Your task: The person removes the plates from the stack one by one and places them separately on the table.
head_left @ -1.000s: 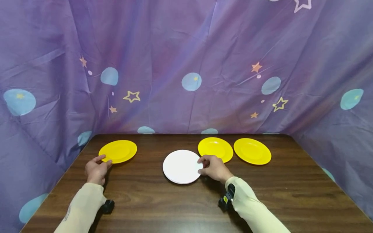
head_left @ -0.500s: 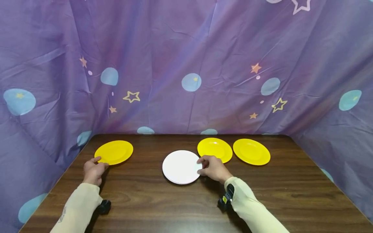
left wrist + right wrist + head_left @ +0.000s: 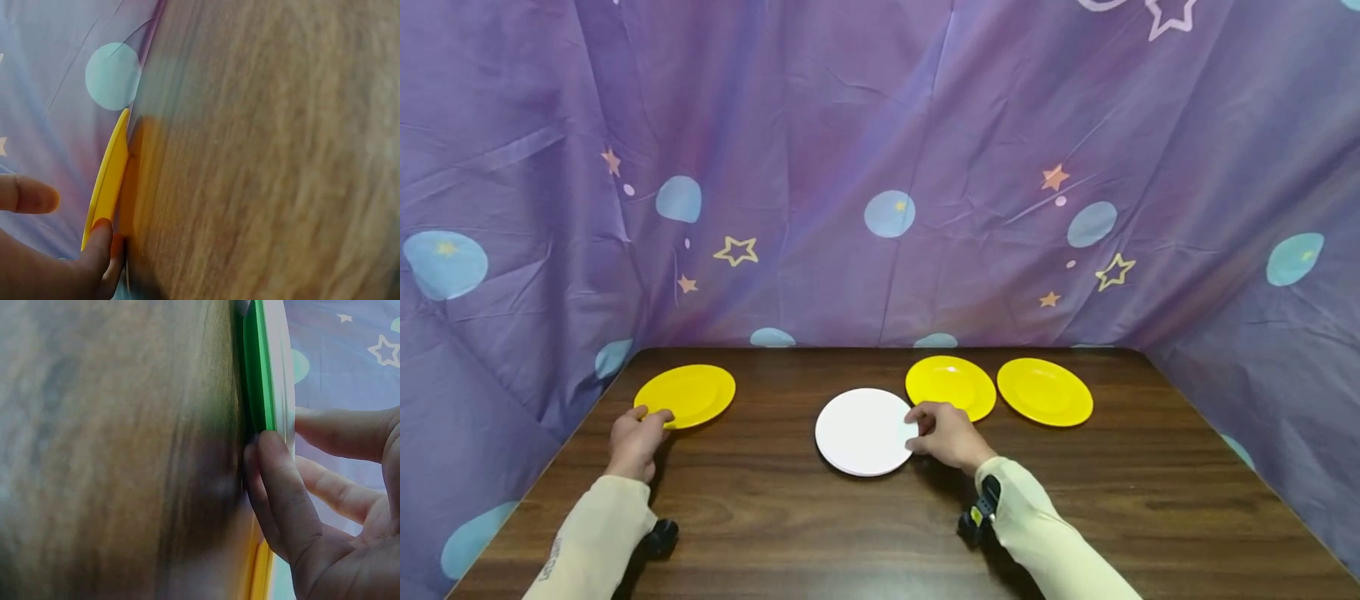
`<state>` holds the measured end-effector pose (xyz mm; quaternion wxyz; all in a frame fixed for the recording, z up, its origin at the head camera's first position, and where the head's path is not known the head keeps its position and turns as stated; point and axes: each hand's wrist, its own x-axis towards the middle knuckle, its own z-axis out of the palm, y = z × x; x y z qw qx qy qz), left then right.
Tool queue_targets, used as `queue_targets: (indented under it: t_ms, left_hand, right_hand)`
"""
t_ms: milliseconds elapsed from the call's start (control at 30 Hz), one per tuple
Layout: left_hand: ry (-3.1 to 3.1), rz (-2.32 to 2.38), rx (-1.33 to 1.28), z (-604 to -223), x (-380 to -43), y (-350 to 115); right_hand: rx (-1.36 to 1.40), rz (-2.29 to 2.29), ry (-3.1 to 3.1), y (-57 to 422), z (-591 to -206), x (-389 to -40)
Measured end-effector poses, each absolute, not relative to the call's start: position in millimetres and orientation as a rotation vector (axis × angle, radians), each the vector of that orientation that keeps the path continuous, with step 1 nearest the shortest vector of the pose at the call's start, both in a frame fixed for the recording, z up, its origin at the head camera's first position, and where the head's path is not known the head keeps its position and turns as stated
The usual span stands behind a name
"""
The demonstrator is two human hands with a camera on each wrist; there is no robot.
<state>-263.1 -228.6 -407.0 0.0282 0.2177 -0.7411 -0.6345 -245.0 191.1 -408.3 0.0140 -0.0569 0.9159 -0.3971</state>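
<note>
My left hand is at the near left rim of a yellow plate, which lies flat at the table's left. In the left wrist view, one finger stands off above that plate, while another fingertip touches its rim. Near the middle, my right hand pinches the right edge of a small plate stack. A white plate tops it; the right wrist view shows a green plate beneath. Fingers are on both the upper and lower side of that stack's rim.
Two more yellow plates sit beyond the right hand, one behind it and one farther right. The brown wooden table ends at a purple patterned curtain.
The left yellow plate has slid a little left and nearer with the left hand, whose fingers now sit differently at its rim. The right hand and the white plate stay about where they were.
</note>
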Motion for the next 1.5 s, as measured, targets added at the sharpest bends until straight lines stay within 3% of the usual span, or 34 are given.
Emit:
queue_targets:
  t_ms: [1500]
  left_hand:
    - [-2.452,-1.576,0.703,-396.5,-256.5,-241.9]
  right_hand:
    - [-0.215,-1.314,2.835,194.5,-416.0,-249.2]
